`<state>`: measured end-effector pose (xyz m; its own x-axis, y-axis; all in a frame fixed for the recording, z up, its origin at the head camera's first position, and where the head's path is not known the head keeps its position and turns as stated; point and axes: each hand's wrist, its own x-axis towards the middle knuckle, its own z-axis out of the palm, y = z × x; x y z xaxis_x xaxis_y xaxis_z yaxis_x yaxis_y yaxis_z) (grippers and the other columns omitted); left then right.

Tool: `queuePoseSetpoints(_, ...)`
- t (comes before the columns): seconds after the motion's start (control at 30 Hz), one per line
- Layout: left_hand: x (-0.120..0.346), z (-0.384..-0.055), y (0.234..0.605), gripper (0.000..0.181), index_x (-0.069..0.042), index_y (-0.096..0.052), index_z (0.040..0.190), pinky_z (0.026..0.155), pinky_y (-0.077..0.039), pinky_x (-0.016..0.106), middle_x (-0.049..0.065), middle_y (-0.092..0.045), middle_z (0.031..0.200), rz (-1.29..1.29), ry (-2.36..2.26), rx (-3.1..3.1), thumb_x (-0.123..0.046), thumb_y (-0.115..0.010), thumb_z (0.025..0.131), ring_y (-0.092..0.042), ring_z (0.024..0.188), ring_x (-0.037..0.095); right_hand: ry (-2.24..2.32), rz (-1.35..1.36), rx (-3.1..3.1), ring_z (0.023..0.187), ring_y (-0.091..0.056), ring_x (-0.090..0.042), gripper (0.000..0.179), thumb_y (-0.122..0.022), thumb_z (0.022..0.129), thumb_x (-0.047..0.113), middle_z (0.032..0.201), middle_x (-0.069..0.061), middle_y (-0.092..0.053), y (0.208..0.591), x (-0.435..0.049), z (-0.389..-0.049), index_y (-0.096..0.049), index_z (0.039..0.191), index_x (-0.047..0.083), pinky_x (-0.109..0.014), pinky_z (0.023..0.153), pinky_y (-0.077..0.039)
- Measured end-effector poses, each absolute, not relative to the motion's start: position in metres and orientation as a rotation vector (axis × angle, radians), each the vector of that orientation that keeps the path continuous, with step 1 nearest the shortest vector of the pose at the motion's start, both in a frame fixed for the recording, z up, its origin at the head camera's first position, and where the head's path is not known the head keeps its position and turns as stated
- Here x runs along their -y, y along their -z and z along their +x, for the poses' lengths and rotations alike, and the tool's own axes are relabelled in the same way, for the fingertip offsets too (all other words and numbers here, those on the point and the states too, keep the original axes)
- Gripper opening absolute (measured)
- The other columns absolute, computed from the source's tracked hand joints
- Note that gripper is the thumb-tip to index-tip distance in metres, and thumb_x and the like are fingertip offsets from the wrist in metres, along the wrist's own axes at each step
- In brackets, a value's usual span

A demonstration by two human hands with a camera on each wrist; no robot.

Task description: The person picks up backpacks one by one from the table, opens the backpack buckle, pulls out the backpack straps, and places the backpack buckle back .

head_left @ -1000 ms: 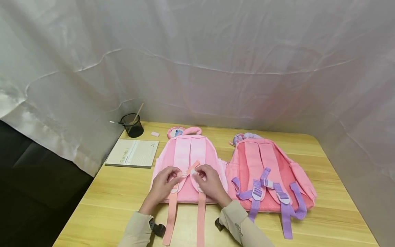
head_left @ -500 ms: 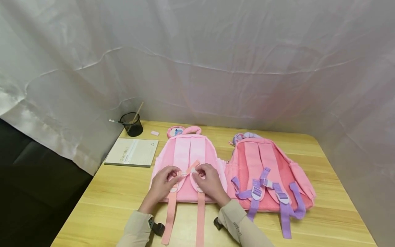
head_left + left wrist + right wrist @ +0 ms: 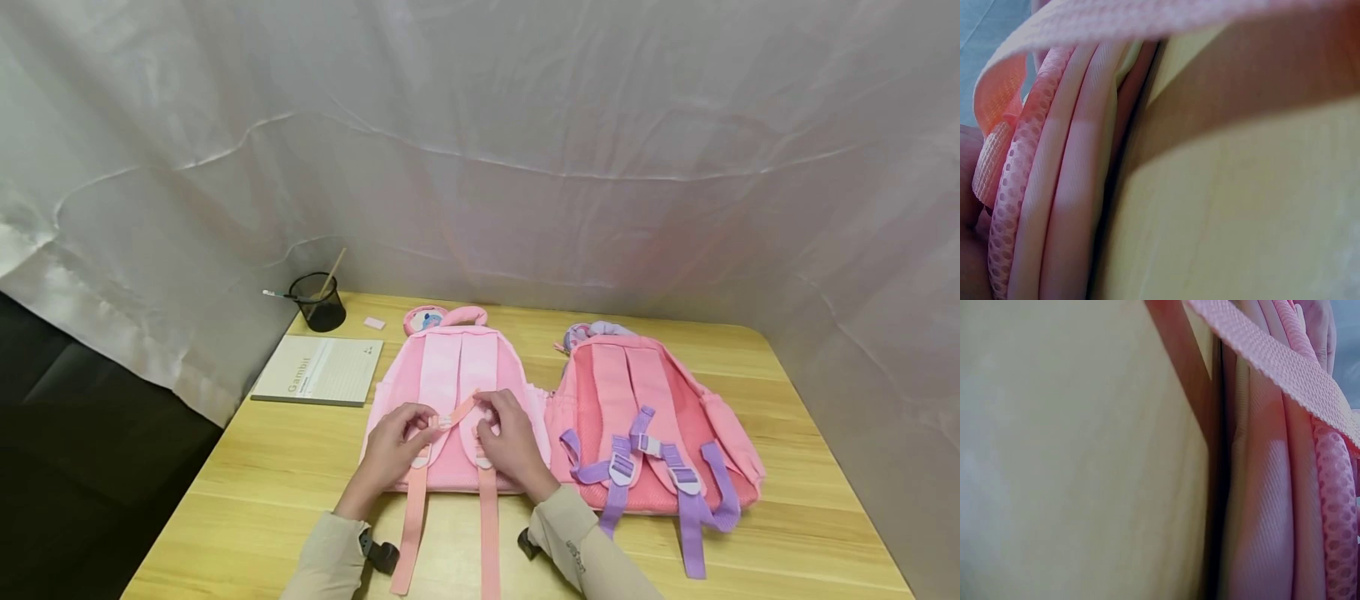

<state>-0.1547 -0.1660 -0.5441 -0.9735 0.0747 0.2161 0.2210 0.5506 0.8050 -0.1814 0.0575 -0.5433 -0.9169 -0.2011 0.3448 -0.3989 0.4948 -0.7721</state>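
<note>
Tails: two, orange, running from the pink bag's bottom edge toward the person, over the table.

Left hand: thumb and forefinger pinching the clip.

Right hand: fingers bent, tips at the strap's far end; whether they pinch it, cannot tell.

Clip: pale, between the hands, above the pink bag's lower back. Work judged nearly complete; halves look joined, but too small to confirm. If unlatched, that remains.

Strap: orange; long axis slanting from the clip away and rightward.

Coral bag: beside the pink one, to the right; second clip appears fastened, judged done.

Pink bag: under the hands, back panel up; long axis near to far, handle pointing away.

Notebook, eraser, cup: far left, not in use.
</note>
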Motion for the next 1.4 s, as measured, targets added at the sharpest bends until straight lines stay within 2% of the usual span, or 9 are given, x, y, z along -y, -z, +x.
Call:
queuePoseSetpoints(0.7, 0.166, -0.154, 0.541, 0.016, -0.021, -0.071, 0.108, 0.075, -0.042, 0.026, -0.01, -0.062, 0.089, -0.25, 1.404, 2.629, -0.022, -0.078, 0.093, -0.052, 0.081, 0.01, -1.391, 0.505, 2.551, 0.09, -0.06, -0.016, 0.038, -0.065, 0.081, -0.004, 0.099, -0.004, -0.064, 0.541, -0.058, -0.181, -0.071, 0.116, 0.007, -0.03, 0.082, -0.053)
queuePoseSetpoints(1.0, 0.167, -0.153, 0.544, 0.015, -0.023, -0.071, 0.108, 0.076, -0.043, 0.027, -0.01, -0.062, 0.09, -0.244, 1.395, 2.649, -0.024, -0.077, 0.094, -0.053, 0.081, 0.011, -1.386, 0.541, 2.583, 0.096, -0.061, -0.016, 0.033, -0.071, 0.087, 0.002, 0.102, -0.002, -0.064, 0.536, -0.058, -0.177, -0.071, 0.118, 0.012, -0.034, 0.088, -0.053)
queuePoseSetpoints(1.23, 0.169, -0.153, 0.544, 0.022, -0.023, -0.073, 0.119, 0.077, -0.043, 0.029, -0.009, -0.062, 0.093, -0.312, 1.314, 2.651, -0.024, -0.073, 0.097, -0.052, 0.083, 0.01, -1.409, 0.6, 2.566, 0.101, -0.061, -0.02, 0.033, -0.072, 0.088, 0.005, 0.106, -0.005, -0.066, 0.524, -0.06, -0.173, -0.071, 0.12, 0.011, -0.04, 0.092, -0.053)
queuePoseSetpoints(1.4, 0.17, -0.155, 0.542, 0.018, -0.021, -0.073, 0.115, 0.076, -0.044, 0.029, -0.008, -0.063, 0.091, -0.34, 1.347, 2.615, -0.024, -0.073, 0.098, -0.053, 0.082, 0.01, -1.38, 0.65, 2.539, 0.104, -0.062, -0.023, 0.031, -0.071, 0.089, 0.007, 0.108, -0.006, -0.068, 0.52, -0.06, -0.172, -0.071, 0.119, 0.01, -0.043, 0.093, -0.053)
